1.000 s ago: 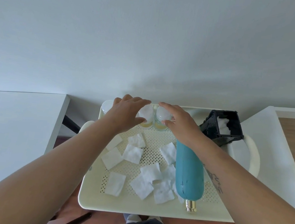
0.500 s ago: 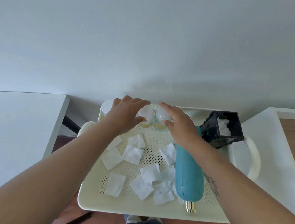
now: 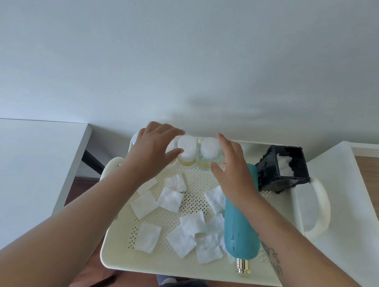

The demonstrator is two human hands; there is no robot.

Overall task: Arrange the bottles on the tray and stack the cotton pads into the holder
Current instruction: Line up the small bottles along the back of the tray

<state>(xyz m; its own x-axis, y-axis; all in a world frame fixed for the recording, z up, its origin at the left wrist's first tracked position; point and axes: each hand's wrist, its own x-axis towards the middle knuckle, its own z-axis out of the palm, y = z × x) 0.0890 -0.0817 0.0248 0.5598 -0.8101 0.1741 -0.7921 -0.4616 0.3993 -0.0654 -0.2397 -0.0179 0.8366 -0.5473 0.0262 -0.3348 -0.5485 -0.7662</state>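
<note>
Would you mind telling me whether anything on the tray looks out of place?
Yes: the teal bottle lies on its side over some cotton pads, which are scattered loose, and the black holder sits tilted.

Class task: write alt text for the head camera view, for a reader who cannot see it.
Two hands, left and right, reach for two white-capped bottles at the far edge of a cream tray. Cotton pads lie scattered on it beside a teal bottle on its side; a black holder has pads inside.
</note>
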